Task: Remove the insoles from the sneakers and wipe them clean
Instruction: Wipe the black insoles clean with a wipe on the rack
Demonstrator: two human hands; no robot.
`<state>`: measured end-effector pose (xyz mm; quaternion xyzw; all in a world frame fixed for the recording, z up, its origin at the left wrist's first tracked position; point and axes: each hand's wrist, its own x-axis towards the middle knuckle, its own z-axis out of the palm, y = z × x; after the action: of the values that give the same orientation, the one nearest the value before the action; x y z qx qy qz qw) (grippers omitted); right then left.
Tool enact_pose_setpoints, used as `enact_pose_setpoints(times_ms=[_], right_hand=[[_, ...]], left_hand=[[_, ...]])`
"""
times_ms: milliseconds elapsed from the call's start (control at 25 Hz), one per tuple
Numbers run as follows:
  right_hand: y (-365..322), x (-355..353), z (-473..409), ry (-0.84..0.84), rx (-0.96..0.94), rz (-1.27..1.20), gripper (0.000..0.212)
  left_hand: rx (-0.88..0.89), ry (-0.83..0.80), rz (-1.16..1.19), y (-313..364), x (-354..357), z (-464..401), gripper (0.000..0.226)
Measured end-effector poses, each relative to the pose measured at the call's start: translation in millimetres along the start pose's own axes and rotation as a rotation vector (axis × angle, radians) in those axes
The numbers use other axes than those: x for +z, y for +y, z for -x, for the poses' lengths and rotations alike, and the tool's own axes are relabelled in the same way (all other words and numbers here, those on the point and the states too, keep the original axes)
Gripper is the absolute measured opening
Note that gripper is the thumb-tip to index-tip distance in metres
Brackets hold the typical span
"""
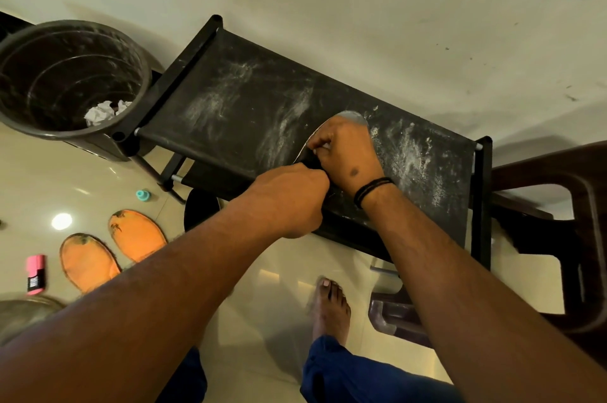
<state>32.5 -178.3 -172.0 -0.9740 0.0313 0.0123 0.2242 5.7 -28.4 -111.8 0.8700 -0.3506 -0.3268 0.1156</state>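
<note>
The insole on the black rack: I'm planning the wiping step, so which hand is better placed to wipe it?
Probably the right hand: it lies on top of the grey insole, fingers curled at its edge, while the left hand grips at the near end on the rack, steadying.

Dusty black rack (pixel 249 97) (fabric top) bears a sneaker (pixel 353 116).

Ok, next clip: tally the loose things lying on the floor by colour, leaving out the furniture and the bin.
Orange: 2, the left insole and the right insole, side by side
Pink: 1, a small pink and black object left of them; what it is cannot be told
Teal: 1, a small cap-like piece near the rack leg
Total: 4
</note>
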Motion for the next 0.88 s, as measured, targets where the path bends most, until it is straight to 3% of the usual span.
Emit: enact_pose_setpoints(times_ms=[160, 400, 480, 680, 880], right_hand=[[-16, -11, 5, -0.233, -0.010, -0.149, 0.013], [3, 8, -5, 0.100, 0.174, 0.014, 0.022], [3, 6, -4, 0.126, 0.203, 0.023, 0.023], [-16, -4, 6, -0.167, 0.087, -0.120, 0.019], [7, -6, 6, 0.157, 0.249, -0.070, 0.027]], left_hand=[[-0.009, 0.003, 0.025, -4, 2, -3, 0.015], [0.005, 0.001, 0.032, -9, 2, -7, 0.018], [0.004, 0.004, 0.046, -10, 1, -7, 0.016], [0.020, 0.028, 0.020, -11, 0, -7, 0.005], [0.012, 0.011, 0.047, -13, 2, -11, 0.015]])
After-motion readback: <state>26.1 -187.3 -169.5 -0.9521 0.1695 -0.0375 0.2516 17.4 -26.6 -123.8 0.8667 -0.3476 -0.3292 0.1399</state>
